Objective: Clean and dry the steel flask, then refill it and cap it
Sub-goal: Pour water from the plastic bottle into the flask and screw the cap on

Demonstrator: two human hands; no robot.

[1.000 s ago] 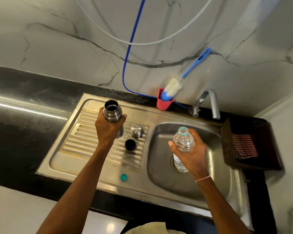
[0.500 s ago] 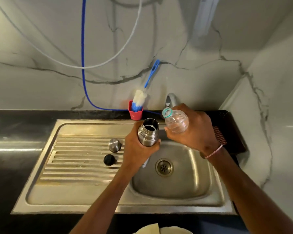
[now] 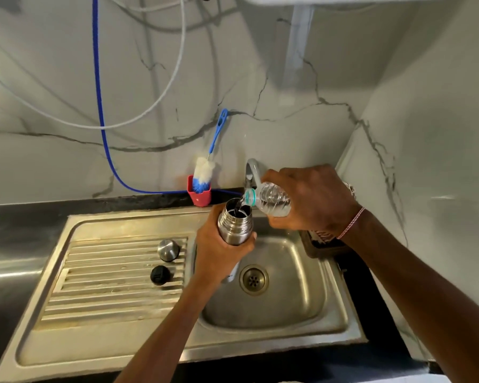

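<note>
Steel catches the light in our head view: the flask point(image 3: 234, 225) is held upright above the sink point(image 3: 288, 313), just up and left of the drain point(image 3: 253, 279), with its mouth open and uncapped. Our left hand point(image 3: 219, 255) grips it, the fingers wrapped round its lower body. Our right hand point(image 3: 310, 200) is curled round a clear plastic bottle point(image 3: 274, 200), up and right of the drain. The bottle is tipped almost flat, so that its green-ringed neck sits right at the flask's rim. We see a thin run of water point(image 3: 239, 204) passing from the bottle's neck into the flask. A red and white thread point(image 3: 350, 223) circles the right wrist. Left of the drain, on the ridged draining board point(image 3: 108, 286), stand a round steel cap point(image 3: 168, 249) and, nearer to us and just beside it, a black stopper point(image 3: 160, 275); the two are apart and neither hand touches them. Beyond the drain, against the wall, the tap point(image 3: 252, 168) rises behind the bottle, partly hidden by the right hand. Left of the tap sits a red cup point(image 3: 199, 196) holding a bottle brush point(image 3: 203, 174), whose blue handle leans on the marbled wall. A blue hose point(image 3: 100, 106) and a white cord point(image 3: 150, 111) hang across that wall, up and left of the drain. Right of the drain, under our right wrist, we make out part of a dark basket point(image 3: 321, 244); we cannot tell what lies in it. Dark counter point(image 3: 11, 230) lies on the far left of the draining board.
</note>
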